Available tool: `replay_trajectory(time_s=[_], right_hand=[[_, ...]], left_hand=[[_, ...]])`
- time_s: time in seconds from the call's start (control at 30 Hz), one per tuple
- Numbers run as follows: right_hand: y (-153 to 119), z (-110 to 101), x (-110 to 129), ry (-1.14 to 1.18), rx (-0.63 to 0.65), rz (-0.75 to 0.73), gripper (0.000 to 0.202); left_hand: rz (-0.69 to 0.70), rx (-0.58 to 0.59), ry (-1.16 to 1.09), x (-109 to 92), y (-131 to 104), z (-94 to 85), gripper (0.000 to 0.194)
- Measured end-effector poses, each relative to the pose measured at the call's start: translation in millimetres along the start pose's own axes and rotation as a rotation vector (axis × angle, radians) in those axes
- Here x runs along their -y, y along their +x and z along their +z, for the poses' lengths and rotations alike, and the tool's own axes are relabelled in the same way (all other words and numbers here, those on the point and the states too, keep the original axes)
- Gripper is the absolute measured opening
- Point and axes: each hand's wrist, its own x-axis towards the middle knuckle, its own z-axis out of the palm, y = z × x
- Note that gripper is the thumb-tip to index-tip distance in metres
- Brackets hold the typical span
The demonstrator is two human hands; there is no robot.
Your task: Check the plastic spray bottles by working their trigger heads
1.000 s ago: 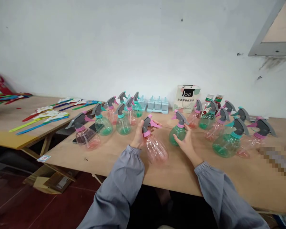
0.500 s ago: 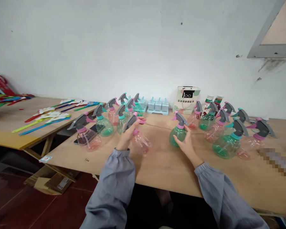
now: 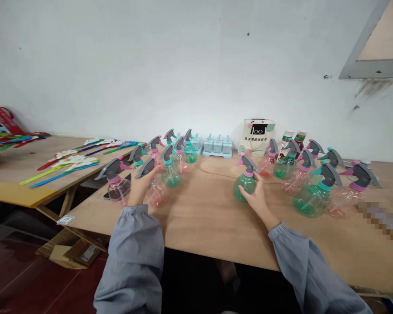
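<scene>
My left hand (image 3: 142,183) is closed around the grey trigger head of a pink spray bottle (image 3: 157,193), among the bottles on the left. Beside it stand another pink spray bottle (image 3: 118,189) and a green one with a turquoise collar (image 3: 172,174). My right hand (image 3: 253,189) wraps round the body of a green spray bottle (image 3: 243,188) with a pink collar and nozzle, upright on the table. To its right is a large green spray bottle (image 3: 311,200), with several more pink and green bottles around it.
Light blue ice-pop moulds (image 3: 217,146) and a printed paper bag (image 3: 257,137) stand against the wall. Two labelled bottles (image 3: 299,139) are behind the right group. On the left table (image 3: 6,187) lie several colourful flat sticks (image 3: 52,174). A dark phone-like object is partly hidden behind the left bottles.
My left hand has carried the pink spray bottle leftward, from the middle of the table to the left group. My right hand stays on the green bottle.
</scene>
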Motion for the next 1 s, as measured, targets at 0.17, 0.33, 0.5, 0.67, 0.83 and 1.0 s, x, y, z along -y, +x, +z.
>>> replay_trajectory(time_s=[0.17, 0.33, 0.5, 0.67, 0.83, 1.0], right_hand=[[-0.1, 0.4, 1.0, 0.004, 0.008, 0.016, 0.072], [-1.0, 1.4, -0.6, 0.001, -0.002, -0.007, 0.072], [-1.9, 1.3, 1.3, -0.021, 0.015, 0.014, 0.073], [-9.1, 4.4, 12.5, 0.012, 0.101, 0.056, 0.078], [-19.0, 9.4, 26.9, 0.069, 0.263, -0.055, 0.073], [-24.5, 6.7, 35.7, 0.019, 0.427, -0.139, 0.077]], left_hand=[[0.066, -0.050, -0.009, -3.3, -3.1, 5.9, 0.066], [0.200, -0.277, 0.002, -8.9, -17.3, -3.5, 0.116], [0.513, -0.746, 0.017, -36.5, -48.9, 8.2, 0.108], [0.481, 0.030, -0.036, -88.7, -97.0, 68.4, 0.065], [0.183, 0.616, -0.171, -104.9, -127.6, 157.5, 0.090], [0.019, 0.492, -0.337, -91.1, -124.8, 198.0, 0.057]])
